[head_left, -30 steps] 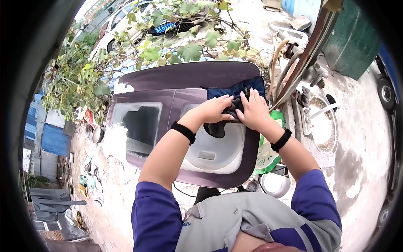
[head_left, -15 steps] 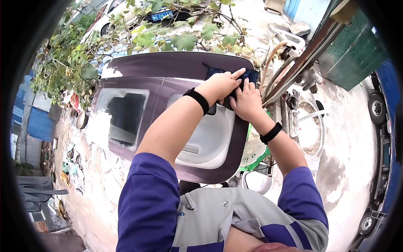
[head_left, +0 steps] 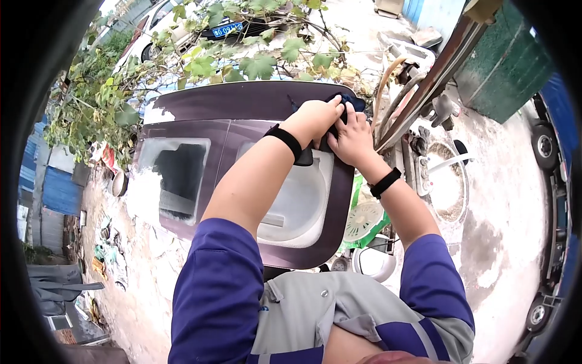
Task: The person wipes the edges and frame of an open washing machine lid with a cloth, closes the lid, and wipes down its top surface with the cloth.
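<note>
A purple washing machine [head_left: 340,209] stands in front of me, with a grey-framed window in its left lid and a pale round area on the right. Over its far right corner, both my hands work close together on a dark blue cloth [head_left: 353,102]. My left hand [head_left: 321,117] has its fingers closed on the bunched cloth. Beside it, my right hand [head_left: 353,137] grips the cloth with bent fingers. A dark piece [head_left: 305,158] shows below my left hand; I cannot tell whether it belongs to the cloth.
Vines [head_left: 257,64] hang behind the machine. A green-rimmed basket [head_left: 365,221] and a white bowl-like container [head_left: 374,264] are at its right. Farther right are a brown post [head_left: 418,100] and a round basin [head_left: 447,188] with a pale pipe. A pan [head_left: 119,183] lies at left.
The cloth lay spread flatter beyond my hands; now it is bunched up under and between them. Both hands have shifted slightly left, and the whole view has shifted a little.
</note>
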{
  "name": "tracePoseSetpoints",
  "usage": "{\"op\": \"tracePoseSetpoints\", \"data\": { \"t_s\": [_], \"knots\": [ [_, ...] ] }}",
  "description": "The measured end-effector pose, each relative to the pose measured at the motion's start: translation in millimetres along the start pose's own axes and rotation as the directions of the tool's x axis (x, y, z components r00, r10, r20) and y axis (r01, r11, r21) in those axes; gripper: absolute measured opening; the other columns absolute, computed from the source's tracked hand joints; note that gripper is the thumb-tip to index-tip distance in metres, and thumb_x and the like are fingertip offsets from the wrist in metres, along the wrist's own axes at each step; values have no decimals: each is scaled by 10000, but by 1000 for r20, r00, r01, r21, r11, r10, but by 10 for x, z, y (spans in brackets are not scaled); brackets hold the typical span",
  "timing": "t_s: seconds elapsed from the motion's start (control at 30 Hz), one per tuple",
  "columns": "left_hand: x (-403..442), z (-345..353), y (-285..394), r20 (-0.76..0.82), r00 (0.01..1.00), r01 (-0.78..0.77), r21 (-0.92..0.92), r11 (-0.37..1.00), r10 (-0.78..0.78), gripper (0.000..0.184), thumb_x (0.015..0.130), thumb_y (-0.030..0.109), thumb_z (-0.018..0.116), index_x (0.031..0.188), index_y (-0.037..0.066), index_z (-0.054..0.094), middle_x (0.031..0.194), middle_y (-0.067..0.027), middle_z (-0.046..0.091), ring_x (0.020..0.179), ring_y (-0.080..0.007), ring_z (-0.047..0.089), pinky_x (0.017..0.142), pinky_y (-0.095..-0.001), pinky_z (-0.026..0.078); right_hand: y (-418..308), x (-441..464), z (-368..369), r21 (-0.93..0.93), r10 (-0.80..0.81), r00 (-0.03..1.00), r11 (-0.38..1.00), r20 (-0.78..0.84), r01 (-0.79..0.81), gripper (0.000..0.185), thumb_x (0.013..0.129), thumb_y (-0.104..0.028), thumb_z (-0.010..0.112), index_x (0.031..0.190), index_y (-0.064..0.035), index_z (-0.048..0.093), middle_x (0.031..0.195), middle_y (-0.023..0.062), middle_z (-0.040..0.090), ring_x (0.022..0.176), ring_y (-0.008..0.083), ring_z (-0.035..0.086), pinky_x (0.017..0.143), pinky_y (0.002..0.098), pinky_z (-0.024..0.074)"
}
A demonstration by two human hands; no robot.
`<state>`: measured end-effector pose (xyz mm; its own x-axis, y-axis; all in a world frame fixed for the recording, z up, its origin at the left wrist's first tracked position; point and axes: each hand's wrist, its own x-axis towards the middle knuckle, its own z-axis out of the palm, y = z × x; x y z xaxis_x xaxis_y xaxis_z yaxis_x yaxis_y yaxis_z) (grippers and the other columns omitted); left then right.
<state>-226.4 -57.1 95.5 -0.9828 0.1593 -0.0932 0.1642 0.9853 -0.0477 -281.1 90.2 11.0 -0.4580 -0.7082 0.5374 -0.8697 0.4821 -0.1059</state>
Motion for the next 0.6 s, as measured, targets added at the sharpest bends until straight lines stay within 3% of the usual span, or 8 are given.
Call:
{"op": "tracePoseSetpoints", "data": {
  "t_s": [0.1, 0.27, 0.33, 0.47, 0.5, 0.6],
  "knots": [
    [21, 169, 62, 7, 1000, -10, 70, 997, 9, 933, 466, 86, 905, 1295, -8, 486, 1485, -202, 402, 965, -348, 675, 773, -408, 568, -124, -139, -57, 29, 62, 989, 997, 138, -66, 527, 829, -353, 621, 1288, -97, 585, 1440, 215, 407, 1172, 335, 451, 979, 454, 399],
    [59, 187, -13, -53, 999, 2, 14, 1000, -2, 847, 481, 68, 895, 1229, 11, 501, 1488, -173, 410, 935, -345, 682, 751, -423, 568, -56, -49, -20, -11, -11, 994, 1000, 106, 12, 581, 845, -354, 600, 1346, -67, 534, 1431, 236, 421, 1145, 350, 479, 957, 456, 427],
    [150, 150, -47, -72, 997, 46, 49, 998, -42, 841, 475, 61, 899, 1212, 16, 497, 1511, -155, 389, 952, -345, 678, 754, -426, 567, 0, 73, -1, -35, -2, 997, 999, 73, 4, 585, 832, -360, 599, 1356, -107, 536, 1456, 233, 405, 1171, 350, 470, 964, 456, 425],
    [95, 154, -48, -83, 996, 21, 58, 998, -16, 886, 530, 67, 881, 1310, 12, 466, 1509, -146, 395, 952, -333, 680, 764, -422, 566, 34, 21, 71, -45, -1, 1000, 999, 20, 2, 558, 848, -384, 586, 1348, -139, 551, 1464, 195, 409, 1217, 325, 451, 1010, 465, 391],
    [72, 151, -9, -39, 999, 33, 38, 999, -31, 909, 548, 75, 876, 1349, 14, 449, 1506, -147, 399, 937, -330, 683, 765, -417, 568, 2, -12, 28, -36, 40, 988, 999, 148, -35, 541, 855, -393, 569, 1344, -162, 549, 1520, 177, 343, 1275, 305, 397, 1024, 478, 347],
    [35, 294, 69, -17, 1000, 20, 61, 998, -19, 911, 540, 87, 884, 1340, 9, 454, 1505, -150, 398, 926, -348, 687, 756, -417, 570, -64, -187, 1, 34, 61, 968, 997, 242, -72, 584, 871, -411, 551, 1389, -147, 506, 1535, 172, 321, 1311, 304, 376, 1077, 502, 287]
  ]
}}
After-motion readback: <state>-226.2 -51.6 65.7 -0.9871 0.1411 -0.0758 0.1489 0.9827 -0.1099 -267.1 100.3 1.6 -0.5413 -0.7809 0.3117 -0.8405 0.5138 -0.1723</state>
